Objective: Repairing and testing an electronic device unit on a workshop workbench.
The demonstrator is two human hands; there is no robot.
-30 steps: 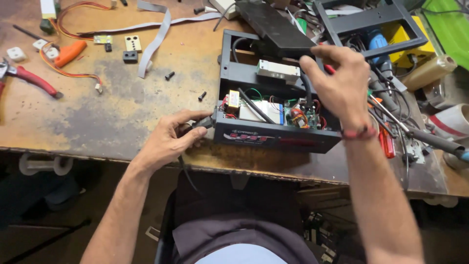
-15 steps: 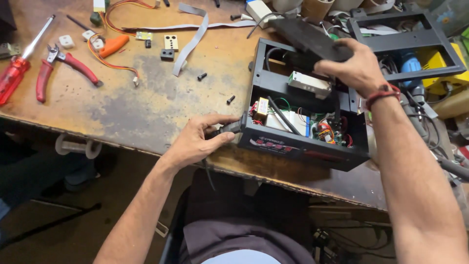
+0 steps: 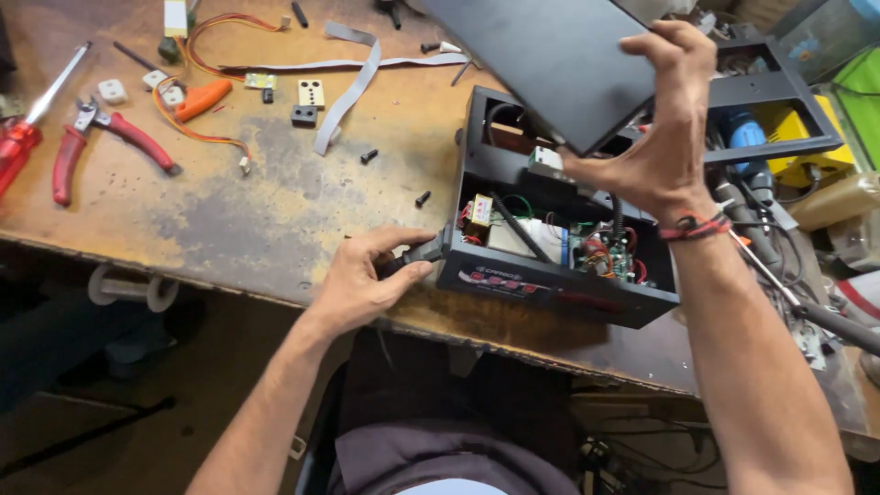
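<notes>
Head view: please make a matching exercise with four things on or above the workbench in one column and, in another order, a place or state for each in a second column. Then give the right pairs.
Things:
1. flat black panel
2. open black case
3. red-handled pliers
4. grey ribbon cable

Places or states:
A. lying on the far left of the bench, beside a red screwdriver
B. held up in the right hand, tilted above the case
C. lying in a curve at the middle back of the bench
D. standing at the bench's front edge, left hand at its left corner

Pairs: 1-B, 2-D, 3-A, 4-C
</notes>
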